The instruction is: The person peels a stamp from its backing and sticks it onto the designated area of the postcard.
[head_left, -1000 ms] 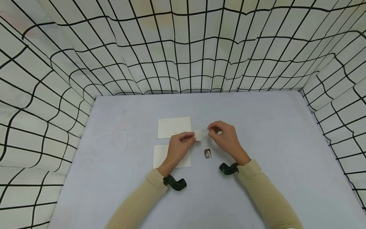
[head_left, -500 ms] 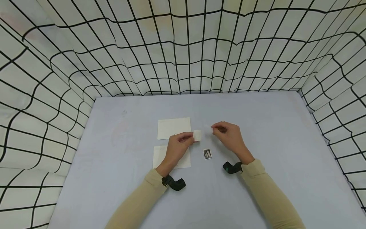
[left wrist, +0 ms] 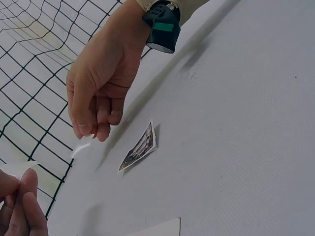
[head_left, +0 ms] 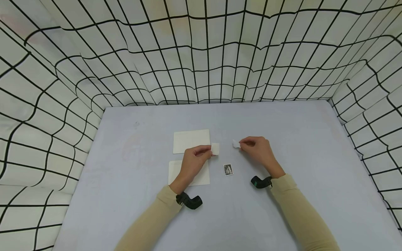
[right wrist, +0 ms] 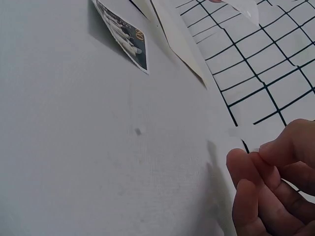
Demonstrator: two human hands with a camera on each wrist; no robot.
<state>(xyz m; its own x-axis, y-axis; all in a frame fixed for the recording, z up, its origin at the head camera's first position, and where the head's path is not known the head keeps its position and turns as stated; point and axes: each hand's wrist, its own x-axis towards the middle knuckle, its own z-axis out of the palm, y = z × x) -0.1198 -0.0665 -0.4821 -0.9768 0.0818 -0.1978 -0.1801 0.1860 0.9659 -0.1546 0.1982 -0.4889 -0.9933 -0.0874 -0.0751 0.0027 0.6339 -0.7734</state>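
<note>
My left hand [head_left: 194,164] pinches a small whitish square [head_left: 215,149] between thumb and fingertips, over the edges of two cream paper sheets. That square looks thin and partly see-through in the right wrist view [right wrist: 246,9]. To the right, my right hand [head_left: 259,150] pinches a small clear film piece [head_left: 236,144] by one corner; it shines in the left wrist view [left wrist: 82,146]. A postage stamp [head_left: 228,169] with a dark picture lies face up on the table between the hands, touched by neither. Its printed 80 shows in the right wrist view.
One cream paper sheet [head_left: 191,138] lies farther back; another sheet [head_left: 201,176] lies nearer, partly hidden under the left hand. A white cloth covers the table [head_left: 141,146]. White walls with a black grid [head_left: 207,57] enclose its back and sides.
My right hand has drawn away to the right and slightly nearer with the film, widening the gap between the hands. The left hand with its square has shifted slightly left.
</note>
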